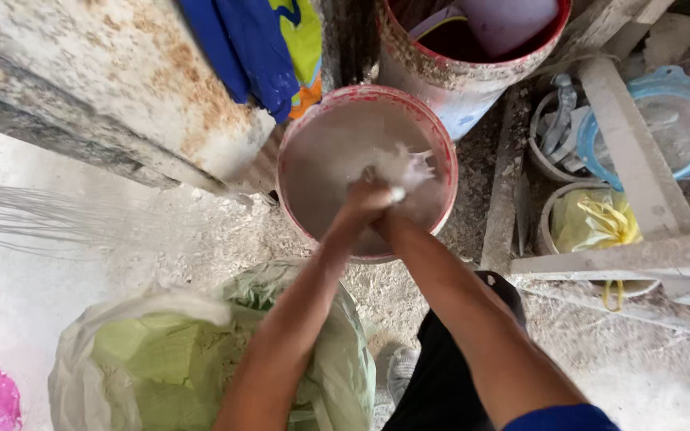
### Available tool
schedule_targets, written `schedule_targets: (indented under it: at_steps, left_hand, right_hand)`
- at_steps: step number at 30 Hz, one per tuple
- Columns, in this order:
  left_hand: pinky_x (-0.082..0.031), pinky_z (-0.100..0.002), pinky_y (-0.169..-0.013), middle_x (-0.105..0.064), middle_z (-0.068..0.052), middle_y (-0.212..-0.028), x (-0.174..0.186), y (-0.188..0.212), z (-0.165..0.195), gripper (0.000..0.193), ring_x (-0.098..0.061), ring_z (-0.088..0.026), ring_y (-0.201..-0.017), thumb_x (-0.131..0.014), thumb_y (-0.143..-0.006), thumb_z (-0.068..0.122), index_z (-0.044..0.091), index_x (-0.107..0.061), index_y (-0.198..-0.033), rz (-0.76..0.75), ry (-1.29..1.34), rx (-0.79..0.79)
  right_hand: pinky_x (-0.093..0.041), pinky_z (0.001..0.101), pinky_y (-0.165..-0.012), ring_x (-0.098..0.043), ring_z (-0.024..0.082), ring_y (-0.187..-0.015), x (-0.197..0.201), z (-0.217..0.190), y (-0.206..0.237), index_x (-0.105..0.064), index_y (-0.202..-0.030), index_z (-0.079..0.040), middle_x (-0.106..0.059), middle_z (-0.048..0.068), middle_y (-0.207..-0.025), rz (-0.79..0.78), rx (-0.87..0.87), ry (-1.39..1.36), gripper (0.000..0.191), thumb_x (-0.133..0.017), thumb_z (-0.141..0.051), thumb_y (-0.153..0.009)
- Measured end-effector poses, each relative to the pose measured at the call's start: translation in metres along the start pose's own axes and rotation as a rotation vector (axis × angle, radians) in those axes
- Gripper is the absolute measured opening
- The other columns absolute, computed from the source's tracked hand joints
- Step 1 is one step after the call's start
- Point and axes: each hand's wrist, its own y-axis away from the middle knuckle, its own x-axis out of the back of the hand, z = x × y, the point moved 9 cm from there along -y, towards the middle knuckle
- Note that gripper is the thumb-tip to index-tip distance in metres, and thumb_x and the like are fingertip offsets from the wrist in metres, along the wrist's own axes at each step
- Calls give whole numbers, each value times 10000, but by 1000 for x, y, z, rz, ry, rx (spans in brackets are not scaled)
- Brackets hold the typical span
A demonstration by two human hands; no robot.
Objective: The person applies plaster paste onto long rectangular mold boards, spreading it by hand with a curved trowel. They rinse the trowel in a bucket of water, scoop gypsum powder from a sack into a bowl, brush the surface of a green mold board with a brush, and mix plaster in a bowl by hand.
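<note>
1. The round red-rimmed plastic bucket of pale grey slurry (366, 172) stood on the dusty floor (33, 319) between a green-lined white sack (161, 359) and a larger red bucket (461, 68)
2. Both forearms reached straight down from the person into it, meeting near the middle
3. The left hand (361, 199) and right hand (389, 209) were closed together around what looked like a stirring handle, mostly hidden
4. Stirring well likely called for a firm two-handed grip and strokes kept clear of the rim, so nothing slopped over

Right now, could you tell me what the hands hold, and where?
Both hands clasp something's top over the red-rimmed bucket; motion blur hides what it is.
</note>
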Motion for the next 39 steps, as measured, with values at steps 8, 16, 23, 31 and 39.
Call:
schedule_targets:
  at_steps: [8,16,23,31,39]
  left_hand:
    - [-523,-418,-878,-697,-161,-1126,-36,5,-11,733,-637,-260,-995,-752,-839,520,-17,-676,-1331,-434,1226,763]
    - [-550,-457,-990,-660,-257,-1334,4,-25,7,368,-658,-380,-1190,-651,-962,254,34,-685,-1255,-143,69,-87]
    - [-573,-522,-870,-733,-234,-1040,-12,-4,-23,281,-717,-426,-984,-753,-777,241,49,-746,-983,-418,56,77]
    - [-562,-489,-847,-734,-210,-982,-23,-1,-9,344,-693,-425,-942,-799,-568,218,44,-735,-857,-346,13,-169]
    - [-535,-538,-850,-731,-218,-1023,2,9,-6,387,-698,-430,-973,-757,-738,277,58,-699,-1052,-246,234,-160]
  right_hand:
    - [-532,532,-892,-732,253,-931,-9,49,29,-688,-1187,-34,-754,155,-1072,-180,-601,-747,430,-451,-368,-1057]
    - [-423,447,-944,-578,291,-1129,25,54,34,-577,-1315,-18,-608,212,-1220,313,-470,-1433,546,-481,-490,-1056]
    - [-443,444,-898,-594,281,-1067,16,72,21,-609,-1247,-8,-631,201,-1163,182,-654,-1143,526,-535,-474,-1012]
    - [-466,441,-845,-612,270,-996,27,77,4,-646,-1169,3,-656,189,-1098,171,-514,-1192,505,-596,-455,-962]
    - [-489,438,-793,-630,259,-924,35,74,-4,-683,-1091,15,-681,177,-1032,78,-424,-1173,486,-657,-437,-912]
